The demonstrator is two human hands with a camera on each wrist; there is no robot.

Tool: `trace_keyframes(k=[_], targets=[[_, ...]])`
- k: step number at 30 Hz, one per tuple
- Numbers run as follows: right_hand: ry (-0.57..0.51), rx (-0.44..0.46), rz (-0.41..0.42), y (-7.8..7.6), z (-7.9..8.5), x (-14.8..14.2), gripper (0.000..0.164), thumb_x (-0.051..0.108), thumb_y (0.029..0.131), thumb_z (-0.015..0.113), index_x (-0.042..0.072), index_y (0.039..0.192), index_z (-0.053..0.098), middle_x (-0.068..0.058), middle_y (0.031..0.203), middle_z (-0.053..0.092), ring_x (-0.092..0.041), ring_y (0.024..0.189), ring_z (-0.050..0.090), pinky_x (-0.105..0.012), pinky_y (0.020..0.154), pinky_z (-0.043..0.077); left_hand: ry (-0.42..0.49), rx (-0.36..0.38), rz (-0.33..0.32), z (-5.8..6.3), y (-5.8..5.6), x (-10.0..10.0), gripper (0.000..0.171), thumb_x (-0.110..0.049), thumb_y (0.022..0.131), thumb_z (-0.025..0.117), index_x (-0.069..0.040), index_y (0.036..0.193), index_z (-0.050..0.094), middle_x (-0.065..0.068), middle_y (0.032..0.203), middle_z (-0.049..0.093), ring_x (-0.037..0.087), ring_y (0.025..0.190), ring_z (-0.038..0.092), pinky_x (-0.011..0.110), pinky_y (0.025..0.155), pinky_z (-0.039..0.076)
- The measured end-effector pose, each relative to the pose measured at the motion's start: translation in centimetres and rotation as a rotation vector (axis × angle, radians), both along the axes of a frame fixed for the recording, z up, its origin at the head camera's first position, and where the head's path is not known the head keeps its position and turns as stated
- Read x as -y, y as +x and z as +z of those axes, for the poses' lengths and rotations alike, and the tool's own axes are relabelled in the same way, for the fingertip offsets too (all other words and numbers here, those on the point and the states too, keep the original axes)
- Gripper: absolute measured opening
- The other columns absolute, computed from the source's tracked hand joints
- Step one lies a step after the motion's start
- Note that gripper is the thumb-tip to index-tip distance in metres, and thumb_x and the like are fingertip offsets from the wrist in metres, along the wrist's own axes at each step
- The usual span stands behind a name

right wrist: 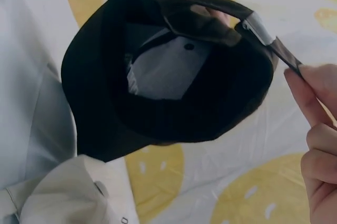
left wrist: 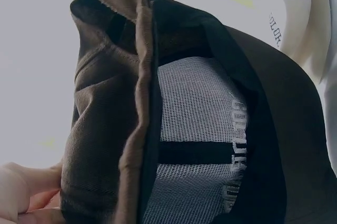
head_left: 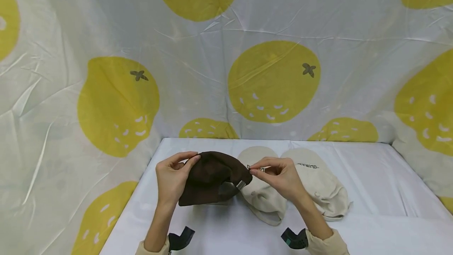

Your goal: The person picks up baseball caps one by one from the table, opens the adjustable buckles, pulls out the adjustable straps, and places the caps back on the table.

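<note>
A dark brown baseball cap point(head_left: 212, 174) is held up over the white table between my two hands. At its left side, the thumb and fingers of my left hand point(head_left: 173, 174) pinch the fabric. My right hand point(head_left: 277, 176) pinches the loose end of the cap's back strap point(right wrist: 287, 56) between thumb and finger. Close to that pinch, a silver buckle point(right wrist: 259, 28) sits on the strap. The cap's opening faces the right wrist camera. Inside, a pale mesh lining point(left wrist: 195, 108) shows, with a dark band across it.
Two cream caps lie on the white table point(head_left: 375, 184): one cream cap point(head_left: 263, 204) just behind the brown one, and another cream cap point(head_left: 318, 180) to its right, past my right hand. Both bear dark lettering. A lemon-printed curtain point(head_left: 198, 82) encloses the back and sides.
</note>
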State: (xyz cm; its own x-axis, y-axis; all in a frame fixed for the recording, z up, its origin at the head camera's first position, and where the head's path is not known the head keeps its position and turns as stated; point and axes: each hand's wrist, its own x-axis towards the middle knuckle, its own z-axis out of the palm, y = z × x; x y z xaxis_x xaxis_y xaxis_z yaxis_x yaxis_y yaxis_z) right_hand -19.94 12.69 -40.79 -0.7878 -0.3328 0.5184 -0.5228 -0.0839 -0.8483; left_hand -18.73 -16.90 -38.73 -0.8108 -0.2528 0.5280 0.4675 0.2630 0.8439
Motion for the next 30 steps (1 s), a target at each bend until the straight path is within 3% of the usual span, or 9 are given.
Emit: trace_keyframes(k=[4,9,13,18,22,24,27,30], targets=[[-0.059,0.000,-0.022,0.5,0.3,0.6,0.009,-0.007,0.088,0.076,-0.005,0.097,0.078,0.006,0.092,0.078,-0.006,0.046,0.027,-0.025,0.041,0.022,-0.057,-0.094,0.037,0.0,0.1,-0.3,0.013,-0.001,0.082,0.086,-0.008,0.093,0.084,0.012,0.090,0.080,0.002,0.042,0.032,0.020,0.041,0.023],[-0.115,0.004,-0.086,1.0,0.2,1.5,0.009,-0.006,0.088,0.077,-0.007,0.097,0.077,0.006,0.093,0.079,0.002,0.050,0.043,-0.019,0.045,0.032,-0.149,-0.298,0.111,0.3,0.4,-1.0,0.016,0.006,0.080,0.084,-0.002,0.094,0.084,0.012,0.095,0.079,0.004,0.051,0.029,0.020,0.045,0.020],[-0.128,-0.010,-0.136,1.1,-0.1,2.3,0.010,-0.007,0.087,0.077,-0.006,0.097,0.077,0.007,0.091,0.078,-0.004,0.049,0.039,-0.023,0.045,0.030,-0.154,-0.397,0.086,0.7,0.9,-1.7,0.020,0.012,0.078,0.084,-0.002,0.091,0.083,0.012,0.089,0.076,0.003,0.049,0.028,0.017,0.044,0.019],[-0.132,-0.008,-0.193,1.4,-0.1,2.9,0.009,-0.002,0.088,0.079,-0.003,0.097,0.078,0.000,0.089,0.077,-0.006,0.051,0.041,-0.022,0.046,0.032,-0.151,-0.392,-0.027,0.9,1.7,-2.4,0.019,0.013,0.078,0.082,-0.001,0.090,0.083,0.006,0.074,0.066,0.003,0.047,0.026,0.016,0.043,0.019],[-0.136,0.000,-0.225,1.6,-0.1,3.2,0.009,0.002,0.089,0.080,-0.001,0.097,0.079,-0.006,0.086,0.075,-0.006,0.050,0.039,-0.023,0.045,0.030,-0.164,-0.373,-0.160,0.9,1.9,-2.7,0.014,0.012,0.082,0.079,0.002,0.091,0.082,-0.002,0.059,0.048,0.004,0.051,0.030,0.019,0.044,0.022],[-0.141,0.003,-0.241,1.6,-0.1,3.2,0.009,0.000,0.088,0.079,-0.001,0.097,0.079,-0.003,0.084,0.074,-0.006,0.049,0.036,-0.025,0.043,0.027,-0.161,-0.363,-0.226,0.8,2.0,-3.0,0.015,0.014,0.082,0.079,0.003,0.092,0.081,-0.002,0.055,0.043,0.004,0.052,0.029,0.020,0.045,0.023],[-0.148,0.016,-0.272,1.8,-0.1,3.4,0.009,-0.002,0.088,0.079,-0.001,0.096,0.078,0.003,0.082,0.072,-0.006,0.047,0.034,-0.025,0.042,0.025,-0.139,-0.304,-0.310,0.8,2.2,-3.4,0.017,0.015,0.081,0.079,0.004,0.094,0.081,0.004,0.059,0.062,-0.003,0.054,0.032,0.016,0.046,0.027],[-0.154,0.027,-0.299,1.9,0.0,3.5,0.009,-0.002,0.087,0.080,-0.001,0.096,0.079,0.006,0.082,0.072,-0.006,0.047,0.033,-0.025,0.042,0.024,-0.118,-0.236,-0.375,0.7,2.4,-3.8,0.018,0.014,0.080,0.080,0.005,0.096,0.081,0.015,0.078,0.078,-0.009,0.057,0.043,0.010,0.049,0.037]])
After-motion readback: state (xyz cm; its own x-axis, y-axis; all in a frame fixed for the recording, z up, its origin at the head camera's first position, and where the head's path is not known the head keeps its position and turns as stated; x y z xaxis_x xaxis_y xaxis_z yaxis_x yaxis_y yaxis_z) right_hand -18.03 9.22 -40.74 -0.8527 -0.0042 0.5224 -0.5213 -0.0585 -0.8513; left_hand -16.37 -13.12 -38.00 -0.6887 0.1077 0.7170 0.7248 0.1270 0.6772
